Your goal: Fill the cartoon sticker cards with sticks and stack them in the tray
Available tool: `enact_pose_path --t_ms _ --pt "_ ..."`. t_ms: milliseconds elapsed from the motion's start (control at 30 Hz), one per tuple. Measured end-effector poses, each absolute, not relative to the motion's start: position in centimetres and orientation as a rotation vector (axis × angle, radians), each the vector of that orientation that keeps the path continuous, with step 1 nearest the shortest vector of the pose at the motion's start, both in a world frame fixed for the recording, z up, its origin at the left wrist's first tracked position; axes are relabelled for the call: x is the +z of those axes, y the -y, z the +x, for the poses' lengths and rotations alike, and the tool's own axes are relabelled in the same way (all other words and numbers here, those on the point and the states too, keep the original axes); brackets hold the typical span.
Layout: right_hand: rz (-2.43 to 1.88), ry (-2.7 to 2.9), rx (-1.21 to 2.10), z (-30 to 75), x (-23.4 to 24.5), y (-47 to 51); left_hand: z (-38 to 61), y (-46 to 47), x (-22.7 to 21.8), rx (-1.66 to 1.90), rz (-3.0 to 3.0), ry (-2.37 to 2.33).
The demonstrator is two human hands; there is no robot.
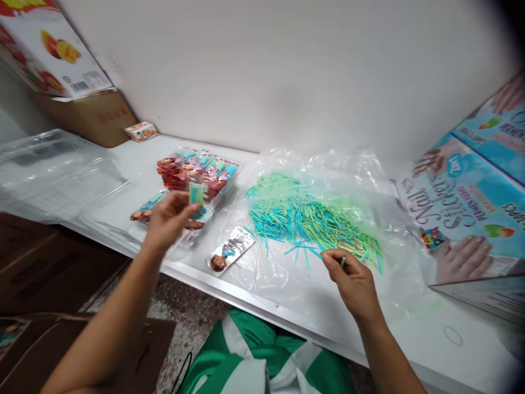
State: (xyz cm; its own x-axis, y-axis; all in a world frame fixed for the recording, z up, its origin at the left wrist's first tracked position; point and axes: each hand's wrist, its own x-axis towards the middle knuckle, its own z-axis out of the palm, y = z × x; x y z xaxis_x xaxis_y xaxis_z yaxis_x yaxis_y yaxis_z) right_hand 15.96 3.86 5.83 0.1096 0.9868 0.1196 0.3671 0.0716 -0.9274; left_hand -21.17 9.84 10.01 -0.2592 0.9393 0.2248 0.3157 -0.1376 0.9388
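Observation:
My left hand (169, 218) is closed on a small packet (197, 195) with green and blue showing at its top, held upright over a clear plastic tray (223, 191). In that tray lie rows of printed packets (184, 167) with red-brown ends. My right hand (351, 279) pinches thin sticks at the near edge of a heap of green and blue sticks (291, 216); a blue one shows at the fingertips and a green end pokes out between the fingers. Between my hands, a single printed packet (232, 250) with a cartoon figure lies flat on the table.
Crumpled clear plastic sheeting (266, 273) lies under and around the stick heap. Blue nail-sticker boxes (467, 208) stand at the right. Empty clear trays (53, 164), a brown carton (94, 115) and a tiny box (141, 131) are at the left. A wall closes off the back.

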Motion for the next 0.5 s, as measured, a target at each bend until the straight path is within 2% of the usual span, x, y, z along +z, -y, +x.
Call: enact_pose_path --t_ms 100,233,367,500 --pt "-1.506 1.414 0.863 16.3 5.0 -3.7 -28.5 -12.1 10.2 1.437 1.43 -1.901" --pt "-1.53 1.424 0.889 16.5 4.7 -3.5 -34.6 -14.6 8.9 1.212 1.361 -2.139" --pt "-1.545 1.409 0.931 16.2 4.7 -3.6 -36.1 -16.5 7.4 0.857 1.393 -2.203" --pt "-1.541 1.347 0.951 16.3 4.4 -3.9 -36.2 -17.9 6.5 0.848 1.445 -2.317"
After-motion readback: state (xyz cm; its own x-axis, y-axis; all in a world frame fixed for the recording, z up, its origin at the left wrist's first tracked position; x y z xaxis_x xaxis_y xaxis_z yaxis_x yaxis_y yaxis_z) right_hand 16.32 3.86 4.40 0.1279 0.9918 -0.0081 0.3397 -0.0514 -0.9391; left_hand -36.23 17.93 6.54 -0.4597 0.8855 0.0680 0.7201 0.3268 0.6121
